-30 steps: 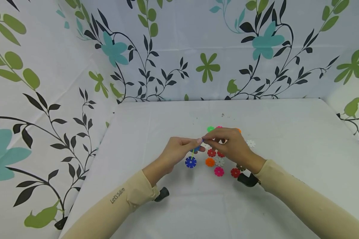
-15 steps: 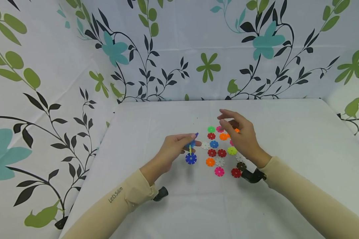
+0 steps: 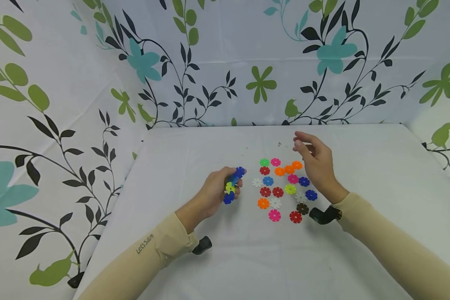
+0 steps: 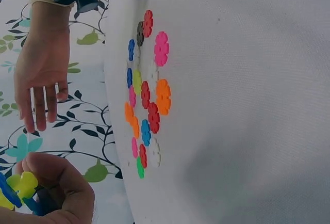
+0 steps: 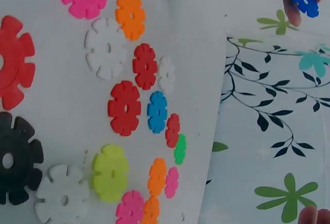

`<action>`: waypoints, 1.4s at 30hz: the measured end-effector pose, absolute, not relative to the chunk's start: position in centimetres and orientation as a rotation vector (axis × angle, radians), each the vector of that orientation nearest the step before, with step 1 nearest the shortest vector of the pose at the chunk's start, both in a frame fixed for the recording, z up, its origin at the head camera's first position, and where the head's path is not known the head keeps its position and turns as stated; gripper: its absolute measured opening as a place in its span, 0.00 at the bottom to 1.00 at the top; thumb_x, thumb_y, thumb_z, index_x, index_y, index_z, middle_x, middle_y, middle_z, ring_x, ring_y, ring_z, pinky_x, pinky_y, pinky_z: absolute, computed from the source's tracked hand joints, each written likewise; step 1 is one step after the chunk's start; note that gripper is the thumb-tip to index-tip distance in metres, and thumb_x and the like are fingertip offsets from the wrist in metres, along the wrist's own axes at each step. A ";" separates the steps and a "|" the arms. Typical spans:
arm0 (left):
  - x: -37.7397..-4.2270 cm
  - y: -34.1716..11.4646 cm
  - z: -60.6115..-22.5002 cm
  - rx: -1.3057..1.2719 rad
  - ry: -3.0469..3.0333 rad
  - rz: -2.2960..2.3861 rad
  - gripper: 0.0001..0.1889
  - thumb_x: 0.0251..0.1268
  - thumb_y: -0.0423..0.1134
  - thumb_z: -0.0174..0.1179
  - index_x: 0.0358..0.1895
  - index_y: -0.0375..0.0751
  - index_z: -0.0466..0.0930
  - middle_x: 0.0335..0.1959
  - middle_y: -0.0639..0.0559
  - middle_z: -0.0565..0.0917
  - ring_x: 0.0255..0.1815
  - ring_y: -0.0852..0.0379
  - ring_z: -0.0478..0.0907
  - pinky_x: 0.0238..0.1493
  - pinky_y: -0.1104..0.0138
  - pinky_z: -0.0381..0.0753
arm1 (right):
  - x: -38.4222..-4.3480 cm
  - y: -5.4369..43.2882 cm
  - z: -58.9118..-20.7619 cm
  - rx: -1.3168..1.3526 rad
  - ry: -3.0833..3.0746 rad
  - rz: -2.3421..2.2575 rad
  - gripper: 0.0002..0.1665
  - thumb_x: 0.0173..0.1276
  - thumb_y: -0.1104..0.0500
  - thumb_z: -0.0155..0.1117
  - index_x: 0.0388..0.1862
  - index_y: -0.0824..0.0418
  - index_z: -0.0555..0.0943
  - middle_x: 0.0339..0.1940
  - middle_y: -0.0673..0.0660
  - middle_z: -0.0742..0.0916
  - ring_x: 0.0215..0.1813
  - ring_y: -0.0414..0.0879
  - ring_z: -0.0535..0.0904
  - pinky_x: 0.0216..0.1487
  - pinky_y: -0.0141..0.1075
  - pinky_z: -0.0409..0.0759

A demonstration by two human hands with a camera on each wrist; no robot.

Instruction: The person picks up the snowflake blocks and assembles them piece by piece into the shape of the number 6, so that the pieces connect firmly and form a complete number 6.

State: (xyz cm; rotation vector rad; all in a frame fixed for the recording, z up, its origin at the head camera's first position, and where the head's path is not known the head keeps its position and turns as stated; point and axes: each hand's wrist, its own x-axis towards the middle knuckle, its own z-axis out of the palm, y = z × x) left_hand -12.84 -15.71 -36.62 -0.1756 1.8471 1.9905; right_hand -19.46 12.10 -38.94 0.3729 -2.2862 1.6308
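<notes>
My left hand [image 3: 210, 192] grips a short chain of joined snowflake discs [image 3: 230, 187], raised over the table's left-middle. Dark blue discs sit at both ends of the chain, with lighter blue and yellow between them. In the left wrist view the curled fingers of that hand [image 4: 72, 185] partly cover the chain, and a yellow disc [image 4: 26, 184] shows. My right hand [image 3: 320, 166] hovers with loosely bent fingers and nothing in them, just right of the loose snowflake discs [image 3: 278, 192]. Its fingertips [image 5: 309, 216] appear at the lower corner of the right wrist view.
Loose discs in red, orange, pink, white, blue, yellow, green and dark brown lie flat on the white table [image 3: 195, 146]. Dark blue discs [image 3: 311, 195] lie nearest the right hand. Black wrist cameras [image 3: 324, 215] hang below both sleeves. A leaf-patterned cloth [image 3: 217, 62] stands behind.
My right hand has let go of the chain and moved away right, past the loose discs. My left hand has turned the chain so that its discs show flat to the head view.
</notes>
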 end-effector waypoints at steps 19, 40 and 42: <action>-12.8 -15.7 -36.7 -0.177 1.798 2.009 0.26 0.81 0.55 0.44 0.63 0.37 0.77 0.40 0.45 0.79 0.35 0.55 0.77 0.45 0.67 0.82 | -20.6 15.3 -41.2 0.193 -2.780 1.355 0.25 0.78 0.49 0.59 0.65 0.63 0.79 0.54 0.63 0.85 0.57 0.58 0.78 0.56 0.50 0.77; -12.7 -15.4 -37.1 -0.124 1.875 1.930 0.24 0.79 0.53 0.52 0.63 0.39 0.79 0.56 0.44 0.85 0.57 0.49 0.83 0.53 0.57 0.83 | -20.9 15.2 -42.2 0.258 -3.288 0.845 0.26 0.63 0.49 0.75 0.55 0.63 0.86 0.47 0.62 0.86 0.48 0.58 0.79 0.47 0.49 0.81; -12.6 -15.3 -37.2 -0.125 1.866 1.942 0.24 0.78 0.53 0.53 0.63 0.39 0.79 0.56 0.45 0.85 0.57 0.49 0.83 0.52 0.57 0.83 | -20.9 15.3 -42.4 0.277 -3.294 0.809 0.26 0.62 0.49 0.76 0.54 0.63 0.87 0.45 0.62 0.86 0.46 0.57 0.79 0.46 0.48 0.80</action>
